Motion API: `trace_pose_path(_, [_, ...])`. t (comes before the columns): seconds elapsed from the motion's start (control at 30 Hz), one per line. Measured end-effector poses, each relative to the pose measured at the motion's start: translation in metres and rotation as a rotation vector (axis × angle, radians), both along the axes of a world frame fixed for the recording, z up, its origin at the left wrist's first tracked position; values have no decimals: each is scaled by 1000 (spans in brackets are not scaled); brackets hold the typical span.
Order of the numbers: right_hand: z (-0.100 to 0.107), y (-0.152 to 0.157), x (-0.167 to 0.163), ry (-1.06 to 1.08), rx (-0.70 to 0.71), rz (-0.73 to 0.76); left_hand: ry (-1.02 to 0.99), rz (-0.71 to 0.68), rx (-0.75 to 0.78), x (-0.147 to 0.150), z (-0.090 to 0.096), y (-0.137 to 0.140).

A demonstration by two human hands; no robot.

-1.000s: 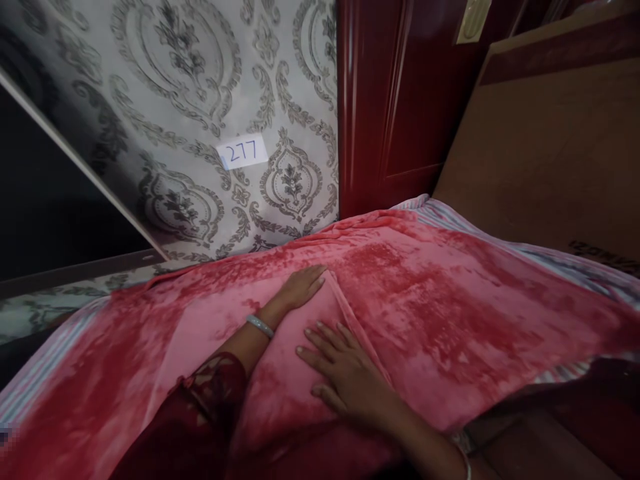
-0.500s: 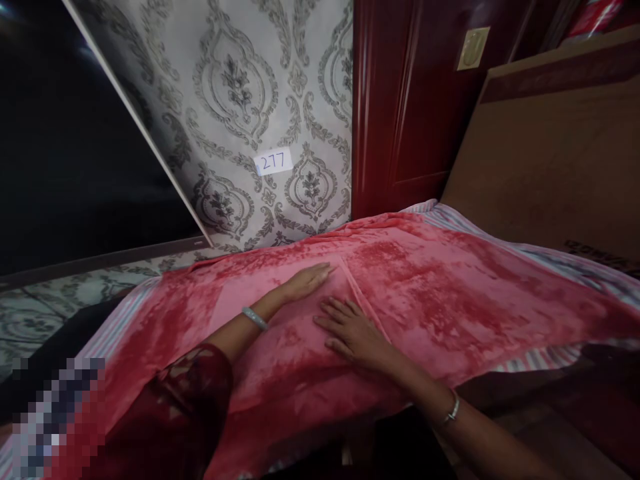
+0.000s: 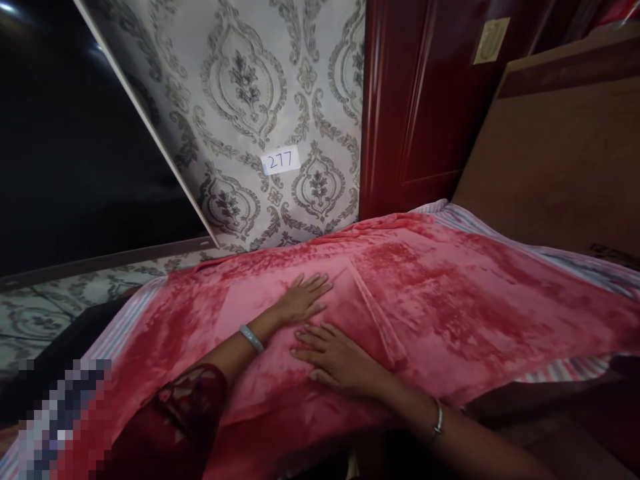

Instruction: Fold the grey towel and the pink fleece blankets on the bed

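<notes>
A red and pink plush blanket lies spread out, with a folded layer whose edge runs slantwise just right of my hands. My left hand rests flat on the pink part of that layer, fingers spread. Nearer to me, my right hand also lies flat on the blanket, its fingers apart and pointing left. Neither hand grips the cloth. Under the blanket a striped cloth shows along the edges.
At the left stands a large dark screen. Patterned wallpaper with a paper marked 277 is behind the blanket. To the right are a dark red wood panel and a big cardboard box.
My right hand has slid left and toward me across the blanket. My left hand has moved slightly nearer and its fingers have spread. The view has shifted a little left.
</notes>
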State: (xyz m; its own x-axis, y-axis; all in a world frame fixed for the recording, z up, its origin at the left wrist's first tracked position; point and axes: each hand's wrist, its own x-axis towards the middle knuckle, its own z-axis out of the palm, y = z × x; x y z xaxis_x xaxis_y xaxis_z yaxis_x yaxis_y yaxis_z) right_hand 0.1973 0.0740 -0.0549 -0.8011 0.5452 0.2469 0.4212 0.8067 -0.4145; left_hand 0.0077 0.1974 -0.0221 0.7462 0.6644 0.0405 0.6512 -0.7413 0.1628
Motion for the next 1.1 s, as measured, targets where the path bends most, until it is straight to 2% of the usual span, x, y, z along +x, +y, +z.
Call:
trace_pose_path(0.17, [5, 0, 1, -3, -39, -16, 17, 143, -18, -6, 1, 36])
trace_pose_path(0.37, [3, 2, 1, -4, -47, -11, -41, 266, -60, -5, -13, 64])
trace_pose_path(0.53, [2, 2, 1, -7, -54, -17, -94, 322, -39, -4, -21, 67])
trace_pose_path(0.77, [6, 1, 0, -8, -55, -29, -122, 368, -36, -2, -22, 71])
trace_pose_path(0.97, [3, 1, 0, -18, 26, -40, -120, 403, -41, 4, -10, 72])
trace_pose_path(1.1, [6, 2, 1, -20, 14, -33, -141, 378, 0, -1, 3, 46])
